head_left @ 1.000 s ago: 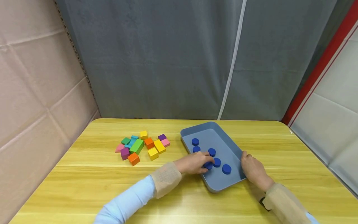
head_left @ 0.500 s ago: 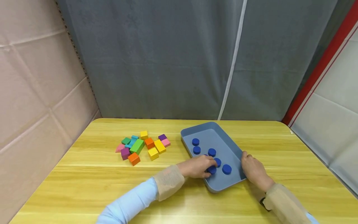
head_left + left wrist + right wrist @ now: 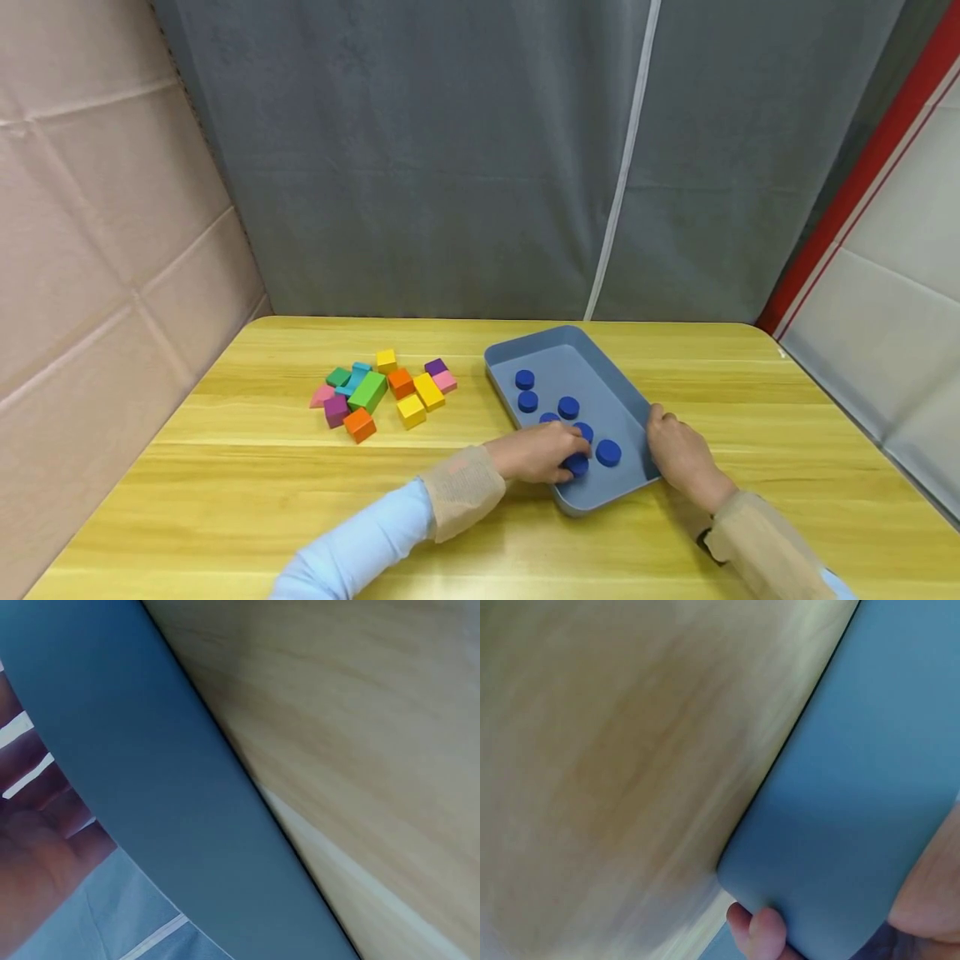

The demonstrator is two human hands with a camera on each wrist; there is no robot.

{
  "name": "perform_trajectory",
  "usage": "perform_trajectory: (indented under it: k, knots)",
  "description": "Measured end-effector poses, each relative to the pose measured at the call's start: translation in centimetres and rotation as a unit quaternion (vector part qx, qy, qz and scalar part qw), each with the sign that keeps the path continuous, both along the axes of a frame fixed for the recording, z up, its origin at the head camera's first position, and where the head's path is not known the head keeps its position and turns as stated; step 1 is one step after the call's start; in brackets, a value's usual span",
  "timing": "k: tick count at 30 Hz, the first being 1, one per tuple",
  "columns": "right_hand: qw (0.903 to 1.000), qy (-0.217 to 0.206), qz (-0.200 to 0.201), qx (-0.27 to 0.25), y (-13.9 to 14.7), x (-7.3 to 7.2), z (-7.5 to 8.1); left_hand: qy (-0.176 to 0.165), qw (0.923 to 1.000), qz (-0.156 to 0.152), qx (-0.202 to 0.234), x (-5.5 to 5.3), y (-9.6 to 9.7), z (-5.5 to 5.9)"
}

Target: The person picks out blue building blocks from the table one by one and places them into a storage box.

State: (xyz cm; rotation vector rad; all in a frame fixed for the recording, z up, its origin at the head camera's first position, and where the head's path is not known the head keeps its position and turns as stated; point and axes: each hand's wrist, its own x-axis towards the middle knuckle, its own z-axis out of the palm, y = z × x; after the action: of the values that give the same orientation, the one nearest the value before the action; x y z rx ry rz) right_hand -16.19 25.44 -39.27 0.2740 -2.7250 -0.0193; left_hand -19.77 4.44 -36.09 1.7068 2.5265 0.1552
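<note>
A blue-grey tray (image 3: 558, 358) lies at an angle on the table, with several round blue discs in it. My left hand (image 3: 538, 452) reaches over its near left wall and pinches a blue disc (image 3: 576, 465) near the tray's near end. Part of another blue disc (image 3: 584, 431) shows just past those fingers. At the tray's right corner, my right hand (image 3: 682, 454) grips the wall; its fingertips (image 3: 766, 934) curl around the outside in the right wrist view. The tray wall (image 3: 157, 772) covers much of the left wrist view and hides the disc there.
Left of the tray, a loose group of coloured blocks lies on the wooden table (image 3: 285, 508), among them a green block (image 3: 367, 392) and an orange block (image 3: 360, 425). A grey curtain (image 3: 450, 167) hangs behind the far table edge.
My left hand has shifted right and slightly nearer with the blue disc, inside the tray. A disc it covered before now partly shows behind it. The right hand and tray stay put.
</note>
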Motion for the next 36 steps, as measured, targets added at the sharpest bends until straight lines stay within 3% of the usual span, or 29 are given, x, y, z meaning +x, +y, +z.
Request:
perform_trajectory:
  k: [22, 36]
  knots:
    - [1.0000, 0.004, -0.003, -0.001, -0.12, 0.04, 0.16, -0.004, 0.9989, 0.030, -0.035, -0.15, 0.59, -0.18]
    - [1.0000, 0.001, -0.003, -0.001, -0.11, 0.08, 0.16, -0.030, 0.9979, 0.042, -0.041, -0.07, 0.41, -0.12]
